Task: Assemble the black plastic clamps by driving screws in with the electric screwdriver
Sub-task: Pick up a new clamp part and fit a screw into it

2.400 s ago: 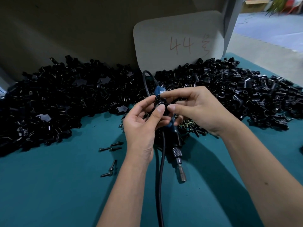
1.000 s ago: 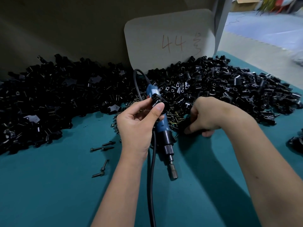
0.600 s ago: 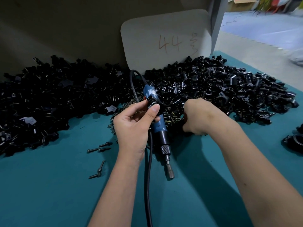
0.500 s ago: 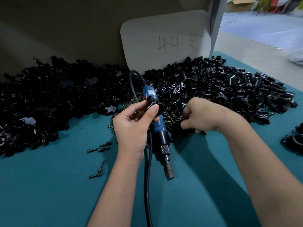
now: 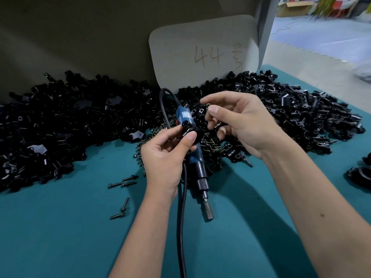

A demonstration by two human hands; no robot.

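Note:
My left hand pinches a black plastic clamp between thumb and fingers above the table. Just to its right, my right hand is raised and holds screws: one pinched at the thumb and forefinger, another sticking out between the lower fingers. The blue and black electric screwdriver lies on the teal table under both hands, its bit tip pointing toward me and its black cable running down to the near edge.
Big heaps of black clamp parts lie at the left and right. A small screw pile sits under the hands. Loose screws lie on the teal table. A "44" cardboard sign leans behind. Assembled clamps are at the right edge.
My right hand has lifted out of the screw pile with screws and come up beside the clamp. My left hand kept hold of the clamp, and the screwdriver stayed on the table.

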